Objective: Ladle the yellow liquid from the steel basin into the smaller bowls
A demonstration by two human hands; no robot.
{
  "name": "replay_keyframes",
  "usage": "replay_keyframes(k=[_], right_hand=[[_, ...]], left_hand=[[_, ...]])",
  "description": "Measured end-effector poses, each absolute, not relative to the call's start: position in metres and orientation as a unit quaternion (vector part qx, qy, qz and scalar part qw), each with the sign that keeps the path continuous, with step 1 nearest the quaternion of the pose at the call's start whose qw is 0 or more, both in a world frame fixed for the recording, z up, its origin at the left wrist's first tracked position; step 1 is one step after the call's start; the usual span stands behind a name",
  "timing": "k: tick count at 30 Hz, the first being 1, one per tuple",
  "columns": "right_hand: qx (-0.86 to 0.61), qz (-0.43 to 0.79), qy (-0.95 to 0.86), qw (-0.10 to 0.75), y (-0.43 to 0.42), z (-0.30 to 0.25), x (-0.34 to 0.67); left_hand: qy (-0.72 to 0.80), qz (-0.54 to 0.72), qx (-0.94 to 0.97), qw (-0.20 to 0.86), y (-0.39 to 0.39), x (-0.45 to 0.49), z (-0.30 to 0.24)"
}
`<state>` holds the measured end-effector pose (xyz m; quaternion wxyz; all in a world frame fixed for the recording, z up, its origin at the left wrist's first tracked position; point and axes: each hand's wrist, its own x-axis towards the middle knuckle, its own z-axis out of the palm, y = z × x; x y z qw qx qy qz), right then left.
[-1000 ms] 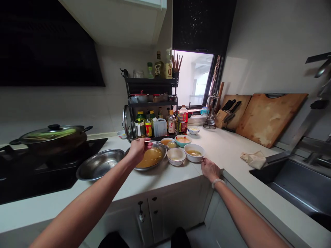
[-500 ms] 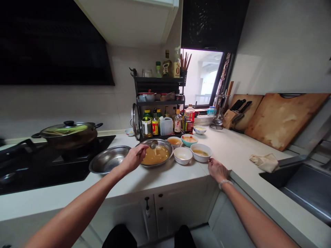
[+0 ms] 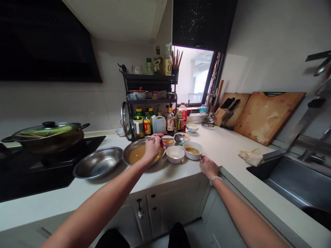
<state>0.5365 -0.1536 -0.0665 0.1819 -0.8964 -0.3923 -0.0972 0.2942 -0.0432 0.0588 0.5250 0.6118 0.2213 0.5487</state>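
My left hand [image 3: 153, 148] is closed round the handle of a metal ladle [image 3: 178, 138], whose bowl hangs above the small bowls. Under that hand sits a steel basin of yellow-brown soup [image 3: 134, 155]. My right hand [image 3: 208, 166] rests with curled fingers on the counter edge, touching the rim of a white bowl of soup [image 3: 192, 150]. Another white bowl [image 3: 175, 154] stands just left of it, and two more small bowls [image 3: 169, 141] sit behind, partly hidden by the ladle.
An empty steel basin [image 3: 98, 162] lies left of the soup basin. A lidded wok [image 3: 46, 135] sits on the black cooktop. A rack of bottles [image 3: 150, 103] stands behind. Cutting boards [image 3: 266, 115], a knife block, a cloth [image 3: 252, 156] and the sink [image 3: 292, 179] lie right.
My left hand has swung the ladle from over the soup basin to the right, above the small bowls. My right hand has stayed by the white bowl.
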Motion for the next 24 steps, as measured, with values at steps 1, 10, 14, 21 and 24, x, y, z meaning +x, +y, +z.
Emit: replay_keyframes(k=[1,10,14,21,24], right_hand=[[-0.896,-0.097,-0.393,0.183,-0.154,-0.066,0.536],[-0.891,-0.104,-0.395,0.199,-0.153,-0.068,0.538],[-0.89,-0.105,-0.394,0.203,-0.153,-0.07,0.538],[-0.892,-0.098,-0.39,0.206,-0.153,-0.069,0.538],[-0.893,-0.096,-0.39,0.206,-0.153,-0.068,0.537]], left_hand=[[0.22,0.539,0.623,0.523,-0.045,0.307,0.056],[0.236,0.399,0.763,0.451,-0.059,0.373,0.021],[0.284,0.412,0.705,0.502,-0.05,0.381,0.017],[0.357,0.453,0.538,0.615,-0.034,0.38,0.018],[0.358,0.457,0.53,0.618,-0.035,0.376,0.021]])
